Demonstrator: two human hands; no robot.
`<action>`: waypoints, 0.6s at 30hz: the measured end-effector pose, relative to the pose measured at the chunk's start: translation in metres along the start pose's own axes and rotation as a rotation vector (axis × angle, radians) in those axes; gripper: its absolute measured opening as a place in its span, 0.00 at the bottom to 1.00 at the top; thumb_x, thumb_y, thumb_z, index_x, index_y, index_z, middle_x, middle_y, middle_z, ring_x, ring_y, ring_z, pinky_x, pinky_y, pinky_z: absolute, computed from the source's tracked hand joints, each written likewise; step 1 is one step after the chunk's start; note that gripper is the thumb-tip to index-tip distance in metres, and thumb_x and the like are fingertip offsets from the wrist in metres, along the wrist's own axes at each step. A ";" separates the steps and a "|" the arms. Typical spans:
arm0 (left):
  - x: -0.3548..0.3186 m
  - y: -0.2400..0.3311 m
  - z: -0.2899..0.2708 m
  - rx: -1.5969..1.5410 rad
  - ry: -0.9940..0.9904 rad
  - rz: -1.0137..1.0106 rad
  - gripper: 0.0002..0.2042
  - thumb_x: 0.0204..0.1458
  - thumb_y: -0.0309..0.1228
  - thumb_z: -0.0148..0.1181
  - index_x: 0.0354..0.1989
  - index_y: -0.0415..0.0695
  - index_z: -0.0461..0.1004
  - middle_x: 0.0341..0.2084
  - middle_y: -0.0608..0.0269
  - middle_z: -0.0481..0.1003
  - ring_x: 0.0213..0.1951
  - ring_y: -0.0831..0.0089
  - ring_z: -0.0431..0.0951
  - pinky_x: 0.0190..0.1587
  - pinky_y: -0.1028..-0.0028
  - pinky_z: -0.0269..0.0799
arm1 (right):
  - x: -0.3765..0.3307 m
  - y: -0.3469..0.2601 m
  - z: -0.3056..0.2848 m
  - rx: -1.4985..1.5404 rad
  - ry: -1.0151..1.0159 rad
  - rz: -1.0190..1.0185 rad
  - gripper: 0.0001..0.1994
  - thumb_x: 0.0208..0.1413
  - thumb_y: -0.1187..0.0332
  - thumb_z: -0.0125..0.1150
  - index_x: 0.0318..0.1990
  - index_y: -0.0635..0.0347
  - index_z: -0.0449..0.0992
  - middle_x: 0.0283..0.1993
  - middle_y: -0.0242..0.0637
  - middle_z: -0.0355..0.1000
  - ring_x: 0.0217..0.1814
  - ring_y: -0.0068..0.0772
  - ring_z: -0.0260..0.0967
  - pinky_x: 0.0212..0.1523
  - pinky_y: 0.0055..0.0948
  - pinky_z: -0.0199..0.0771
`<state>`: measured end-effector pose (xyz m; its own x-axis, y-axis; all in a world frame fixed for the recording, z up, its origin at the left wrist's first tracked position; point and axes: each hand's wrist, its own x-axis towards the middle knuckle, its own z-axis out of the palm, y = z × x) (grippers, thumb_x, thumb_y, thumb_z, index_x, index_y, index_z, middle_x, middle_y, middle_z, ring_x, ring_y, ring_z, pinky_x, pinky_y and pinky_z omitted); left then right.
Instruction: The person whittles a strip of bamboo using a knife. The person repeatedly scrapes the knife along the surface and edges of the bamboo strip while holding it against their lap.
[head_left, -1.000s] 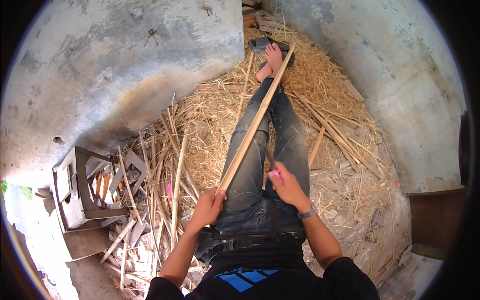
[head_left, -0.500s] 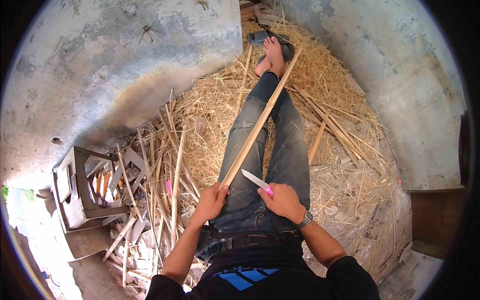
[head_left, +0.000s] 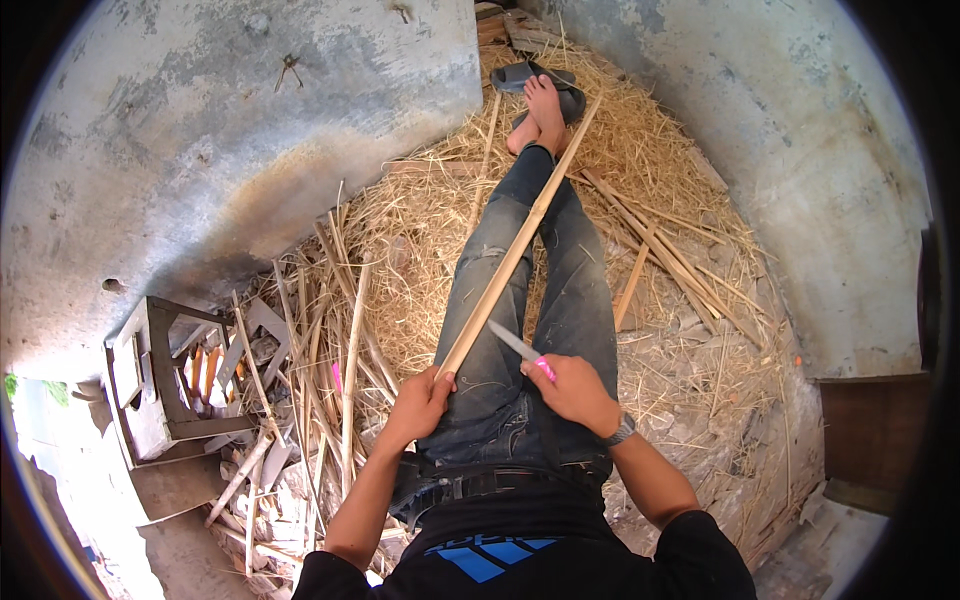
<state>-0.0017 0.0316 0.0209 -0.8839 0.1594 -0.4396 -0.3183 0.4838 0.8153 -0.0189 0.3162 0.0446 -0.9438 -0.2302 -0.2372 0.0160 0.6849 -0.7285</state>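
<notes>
Head view: one pair of left fingers [head_left: 441, 384], mine, closed around the near end of a long pale strip [head_left: 510, 260], bamboo by its look; the strip runs from them away and to the right, over my jeans [head_left: 577, 300], far end past my bare foot [head_left: 543, 100]. One set of right fingers [head_left: 556, 372], curled shut on a knife by its pink handle [head_left: 545, 369]; blade [head_left: 514, 344] pointing forward and left, its tip just beside the strip, ahead of the left fingers. Whether blade touches denim: cannot tell. Hazard, first: the left fingers stand near the blade, bare; a stroke drawn back toward them, or a slip off the strip, could cut them. Hazard, second: thighs directly beneath the blade, only cloth between; too deep a push could go through to the leg. Hazard, third: the strip seems held at one end only, so its far length could roll or swing under side pressure and throw the edge off line. Hazard, fourth: splinters along the strip's edges, should it slide through the grip. Surroundings: straw [head_left: 640, 130] beyond the fingers; loose sticks [head_left: 355, 340] to the left of them, apart.
</notes>
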 end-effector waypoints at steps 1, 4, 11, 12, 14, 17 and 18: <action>-0.001 0.002 -0.001 0.001 -0.001 0.000 0.17 0.71 0.40 0.52 0.35 0.40 0.76 0.14 0.63 0.70 0.19 0.72 0.73 0.27 0.68 0.67 | -0.001 -0.004 0.007 -0.063 -0.018 0.009 0.27 0.69 0.47 0.56 0.31 0.65 0.81 0.26 0.57 0.77 0.32 0.65 0.77 0.35 0.55 0.76; -0.004 0.009 -0.002 -0.018 -0.006 -0.027 0.17 0.71 0.40 0.52 0.35 0.40 0.76 0.14 0.63 0.70 0.19 0.72 0.72 0.27 0.68 0.67 | -0.007 -0.003 0.029 -0.201 -0.036 0.014 0.30 0.68 0.41 0.54 0.28 0.62 0.83 0.24 0.56 0.77 0.28 0.63 0.78 0.32 0.56 0.77; -0.005 -0.003 0.001 -0.019 -0.007 -0.040 0.18 0.72 0.41 0.51 0.34 0.40 0.75 0.14 0.63 0.70 0.19 0.73 0.71 0.26 0.68 0.66 | 0.001 -0.003 0.028 -0.206 -0.090 0.052 0.32 0.68 0.40 0.52 0.27 0.62 0.83 0.25 0.58 0.78 0.30 0.65 0.78 0.35 0.58 0.78; -0.006 -0.001 0.000 -0.030 -0.017 -0.056 0.18 0.72 0.41 0.51 0.34 0.40 0.75 0.15 0.64 0.70 0.19 0.73 0.71 0.26 0.68 0.66 | 0.002 -0.003 0.029 -0.207 -0.088 0.068 0.32 0.68 0.40 0.52 0.28 0.62 0.83 0.26 0.58 0.78 0.31 0.66 0.78 0.35 0.59 0.78; -0.010 -0.002 -0.001 -0.055 -0.031 -0.054 0.18 0.72 0.41 0.50 0.34 0.41 0.73 0.14 0.66 0.68 0.18 0.75 0.69 0.25 0.70 0.64 | 0.002 -0.004 0.030 -0.221 -0.093 0.083 0.32 0.68 0.40 0.51 0.29 0.62 0.83 0.27 0.58 0.78 0.32 0.66 0.78 0.36 0.59 0.78; -0.020 -0.008 -0.003 -0.080 -0.044 -0.055 0.18 0.73 0.42 0.49 0.34 0.42 0.72 0.14 0.69 0.67 0.16 0.78 0.66 0.22 0.73 0.61 | -0.001 -0.005 0.033 -0.253 -0.102 0.079 0.32 0.68 0.39 0.51 0.30 0.61 0.84 0.28 0.57 0.79 0.32 0.65 0.79 0.36 0.59 0.78; -0.024 -0.010 -0.005 -0.078 -0.048 -0.090 0.18 0.73 0.42 0.49 0.34 0.41 0.73 0.15 0.66 0.68 0.17 0.76 0.68 0.24 0.71 0.63 | -0.001 -0.004 0.035 -0.261 -0.097 0.075 0.32 0.68 0.39 0.51 0.31 0.61 0.84 0.28 0.57 0.79 0.32 0.65 0.79 0.35 0.59 0.78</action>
<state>0.0206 0.0190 0.0249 -0.8335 0.1605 -0.5287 -0.4231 0.4299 0.7976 -0.0061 0.2897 0.0256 -0.9069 -0.2290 -0.3538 -0.0131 0.8544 -0.5195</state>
